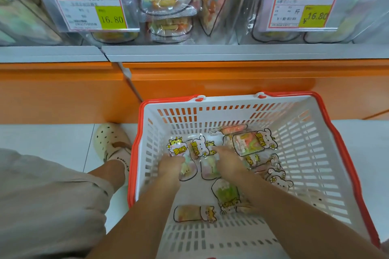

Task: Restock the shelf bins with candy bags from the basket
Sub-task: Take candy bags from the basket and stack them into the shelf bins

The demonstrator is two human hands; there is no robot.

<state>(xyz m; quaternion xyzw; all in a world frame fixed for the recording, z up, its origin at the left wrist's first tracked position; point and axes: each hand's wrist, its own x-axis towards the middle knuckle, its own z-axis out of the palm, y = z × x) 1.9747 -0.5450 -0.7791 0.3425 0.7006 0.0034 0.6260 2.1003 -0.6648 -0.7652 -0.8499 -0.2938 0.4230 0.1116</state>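
Observation:
A white basket with a red rim (328, 132) stands on the floor and holds several clear candy bags printed with cartoon animals. My left hand (170, 166) reaches into it and grips a candy bag with a yellow label (179, 149). My right hand (229, 162) lies on a neighbouring candy bag (208, 169), fingers curled over it. More bags lie loose: a green-filled one (226, 193), an orange one (193, 213) and a larger one (248, 143) at the back. Clear shelf bins (168, 2) above hold more candy bags.
An orange shelf base (210, 82) runs behind the basket, with a grey ledge (231, 52) above it. Price tags reading 16.80 hang at the left (92, 11) and right (301, 9). My leg and a cream clog (111, 141) stand left of the basket.

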